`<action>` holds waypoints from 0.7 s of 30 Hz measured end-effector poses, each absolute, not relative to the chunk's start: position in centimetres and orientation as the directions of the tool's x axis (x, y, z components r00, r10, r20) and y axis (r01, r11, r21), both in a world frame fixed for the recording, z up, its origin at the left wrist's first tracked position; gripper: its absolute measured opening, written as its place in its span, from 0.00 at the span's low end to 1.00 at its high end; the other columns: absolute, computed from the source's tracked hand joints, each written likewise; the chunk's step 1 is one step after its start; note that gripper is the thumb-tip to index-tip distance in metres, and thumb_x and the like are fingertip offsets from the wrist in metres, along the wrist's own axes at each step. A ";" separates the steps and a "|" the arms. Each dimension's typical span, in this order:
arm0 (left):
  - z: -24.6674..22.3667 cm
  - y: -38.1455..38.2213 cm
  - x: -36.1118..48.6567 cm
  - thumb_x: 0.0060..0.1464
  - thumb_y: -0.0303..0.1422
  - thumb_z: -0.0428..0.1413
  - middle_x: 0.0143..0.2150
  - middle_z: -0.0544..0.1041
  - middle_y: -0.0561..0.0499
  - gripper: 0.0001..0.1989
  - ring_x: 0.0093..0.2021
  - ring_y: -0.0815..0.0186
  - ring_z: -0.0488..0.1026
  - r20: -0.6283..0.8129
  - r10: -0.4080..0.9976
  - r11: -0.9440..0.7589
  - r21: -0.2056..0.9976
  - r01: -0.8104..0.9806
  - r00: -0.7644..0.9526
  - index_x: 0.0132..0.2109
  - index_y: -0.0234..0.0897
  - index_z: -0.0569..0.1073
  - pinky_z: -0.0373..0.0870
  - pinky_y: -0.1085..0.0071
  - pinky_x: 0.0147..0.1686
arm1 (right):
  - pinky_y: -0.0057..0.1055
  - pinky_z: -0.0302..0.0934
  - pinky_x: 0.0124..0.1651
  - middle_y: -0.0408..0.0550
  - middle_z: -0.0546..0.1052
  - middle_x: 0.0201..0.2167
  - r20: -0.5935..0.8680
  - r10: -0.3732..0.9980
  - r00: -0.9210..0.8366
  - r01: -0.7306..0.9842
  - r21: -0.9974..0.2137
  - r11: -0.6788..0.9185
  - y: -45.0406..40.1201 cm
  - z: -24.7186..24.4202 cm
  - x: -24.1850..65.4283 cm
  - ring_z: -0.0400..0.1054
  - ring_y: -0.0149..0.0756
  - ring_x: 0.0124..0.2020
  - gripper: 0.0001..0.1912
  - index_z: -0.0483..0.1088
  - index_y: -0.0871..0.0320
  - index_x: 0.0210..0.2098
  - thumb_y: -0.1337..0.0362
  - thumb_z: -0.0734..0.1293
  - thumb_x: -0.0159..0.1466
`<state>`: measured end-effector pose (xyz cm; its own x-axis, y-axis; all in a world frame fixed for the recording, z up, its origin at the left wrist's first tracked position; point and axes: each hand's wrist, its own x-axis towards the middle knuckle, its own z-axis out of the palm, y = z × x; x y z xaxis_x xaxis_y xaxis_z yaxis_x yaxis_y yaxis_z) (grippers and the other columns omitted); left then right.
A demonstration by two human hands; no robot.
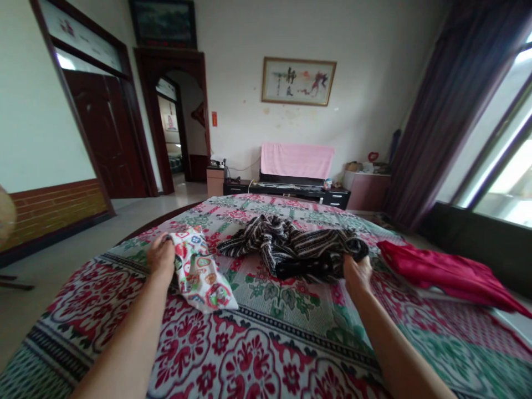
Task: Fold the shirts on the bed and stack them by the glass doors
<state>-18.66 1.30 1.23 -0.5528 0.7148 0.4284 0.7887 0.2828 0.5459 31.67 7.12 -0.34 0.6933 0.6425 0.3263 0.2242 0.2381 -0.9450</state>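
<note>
White cloth (201,269) in left hand (162,252), near table edge

Home interior, living room. Framed calligraphy picture (298,81), hung on pale wall. Low black cabinet (286,191) with drawers, bearing a flat screen draped in a pink cloth (297,160). Dark wooden door (106,130); arched doorway (172,122), further room beyond. Purple curtain (449,105) beside window (507,144). Foreground: broad surface under floral-patterned cover (249,354). Tiled floor (124,213).
</note>
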 end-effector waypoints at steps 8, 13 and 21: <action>3.6 0.9 -11.3 0.38 0.44 0.61 0.67 0.57 0.39 0.43 0.65 0.50 0.55 0.074 0.992 0.070 0.336 0.939 -0.100 0.63 0.36 0.61 0.58 0.61 0.59 | 0.47 0.50 0.60 0.60 0.60 0.59 0.668 0.610 0.425 0.705 -0.667 0.240 5.3 -0.9 29.6 0.52 0.52 0.61 0.36 0.56 0.61 0.59 0.54 0.61 0.53; 3.9 0.2 -11.3 0.37 0.28 0.60 0.65 0.60 0.40 0.47 0.61 0.57 0.63 -0.046 0.992 0.122 0.207 0.971 -0.115 0.66 0.36 0.54 0.63 0.70 0.54 | 0.49 0.46 0.62 0.62 0.55 0.61 0.669 0.640 0.379 0.764 -0.616 0.191 5.9 -2.2 29.9 0.47 0.53 0.63 0.35 0.57 0.62 0.58 0.57 0.61 0.51; 5.0 -0.1 -15.7 0.46 0.25 0.53 0.56 0.70 0.40 0.34 0.53 0.50 0.69 0.375 0.841 0.349 0.174 0.921 -0.390 0.63 0.36 0.59 0.66 0.61 0.48 | 0.43 0.50 0.61 0.62 0.61 0.56 0.524 0.690 0.498 0.648 -0.754 0.105 6.6 -3.0 31.8 0.55 0.50 0.59 0.31 0.64 0.66 0.53 0.63 0.60 0.50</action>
